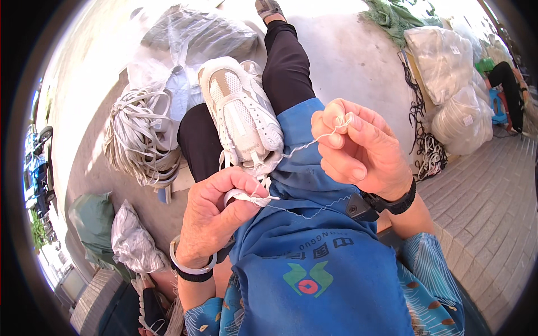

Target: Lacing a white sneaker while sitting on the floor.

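Note:
A pair of white and beige sneakers (238, 106) rests on my lap, toes pointing away from me. Just below the heels, my left hand (221, 210) pinches a flat white shoelace (246, 196) with its tip sticking out to the right. My right hand (364, 145) is raised to the right of the shoes, thumb and fingertips closed on a thin white string (305, 147). That string, knotted or bunched at my fingertips, runs slack back toward the sneakers. Across my lap lies a blue apron (336, 269) with a printed emblem.
To the left hangs a big bundle of pale laces (137, 134), with a clear plastic bag (196, 36) beyond it. A grey plastic bag (137, 238) sits lower left. At right are stuffed clear bags (462, 120), dark cords (428, 157) and another person's leg (507, 89).

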The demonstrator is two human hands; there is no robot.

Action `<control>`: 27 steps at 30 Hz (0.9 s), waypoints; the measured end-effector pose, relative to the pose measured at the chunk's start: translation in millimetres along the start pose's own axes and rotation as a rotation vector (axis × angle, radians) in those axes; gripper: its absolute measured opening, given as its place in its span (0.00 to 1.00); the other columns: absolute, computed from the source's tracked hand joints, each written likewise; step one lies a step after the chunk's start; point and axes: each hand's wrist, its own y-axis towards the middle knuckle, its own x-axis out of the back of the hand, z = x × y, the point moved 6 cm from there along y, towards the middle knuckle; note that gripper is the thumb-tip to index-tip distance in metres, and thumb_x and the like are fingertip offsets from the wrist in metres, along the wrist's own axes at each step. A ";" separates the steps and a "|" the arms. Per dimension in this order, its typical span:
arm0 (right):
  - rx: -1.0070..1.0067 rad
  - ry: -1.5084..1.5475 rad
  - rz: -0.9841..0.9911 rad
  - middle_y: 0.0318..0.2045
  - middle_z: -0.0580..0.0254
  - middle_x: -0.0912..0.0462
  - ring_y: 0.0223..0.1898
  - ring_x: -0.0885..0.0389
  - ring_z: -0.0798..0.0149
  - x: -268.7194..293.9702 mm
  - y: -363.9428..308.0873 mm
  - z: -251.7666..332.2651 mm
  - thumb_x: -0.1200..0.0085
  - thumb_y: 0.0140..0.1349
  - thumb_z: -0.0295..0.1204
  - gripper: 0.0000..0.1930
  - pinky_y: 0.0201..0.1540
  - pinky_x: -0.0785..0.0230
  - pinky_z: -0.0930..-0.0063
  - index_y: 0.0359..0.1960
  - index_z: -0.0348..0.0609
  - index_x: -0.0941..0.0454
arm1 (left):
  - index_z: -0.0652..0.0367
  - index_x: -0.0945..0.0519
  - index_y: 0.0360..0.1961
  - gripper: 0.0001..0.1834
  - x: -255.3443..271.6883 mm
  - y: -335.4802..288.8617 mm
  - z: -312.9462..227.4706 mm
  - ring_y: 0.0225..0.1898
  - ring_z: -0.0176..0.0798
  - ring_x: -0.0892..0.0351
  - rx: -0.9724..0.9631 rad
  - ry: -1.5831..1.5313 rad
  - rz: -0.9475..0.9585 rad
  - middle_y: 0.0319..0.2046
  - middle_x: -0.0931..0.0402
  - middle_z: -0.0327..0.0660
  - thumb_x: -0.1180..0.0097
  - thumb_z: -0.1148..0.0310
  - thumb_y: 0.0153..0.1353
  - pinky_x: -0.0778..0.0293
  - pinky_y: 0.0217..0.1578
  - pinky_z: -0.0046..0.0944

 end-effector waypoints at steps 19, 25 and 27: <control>0.423 -1.146 -0.619 0.38 0.63 0.24 0.26 0.27 0.78 47.8 -52.6 74.0 0.48 0.56 0.20 0.11 0.29 0.34 0.85 0.42 0.38 0.23 | 0.59 0.28 0.28 0.06 0.1 -5.0 -7.7 0.24 0.18 0.40 -0.033 0.117 -0.068 0.25 0.33 0.29 0.44 0.77 0.49 0.45 0.25 0.20; 0.541 -1.351 0.060 0.41 0.55 0.27 0.25 0.25 0.65 -52.7 -1.9 10.9 0.47 0.51 0.18 0.13 0.26 0.30 0.75 0.40 0.41 0.22 | 0.60 0.26 0.29 0.05 -5.1 -7.7 -10.4 0.22 0.16 0.40 -0.054 0.341 -0.094 0.22 0.31 0.27 0.46 0.79 0.50 0.43 0.21 0.20; 0.584 -1.487 0.248 0.41 0.55 0.29 0.25 0.24 0.60 -63.7 2.8 -6.3 0.45 0.49 0.20 0.11 0.25 0.29 0.71 0.36 0.41 0.23 | 0.61 0.26 0.29 0.04 -7.7 -8.3 -14.1 0.22 0.17 0.39 -0.061 0.392 -0.108 0.21 0.31 0.27 0.46 0.79 0.50 0.43 0.21 0.20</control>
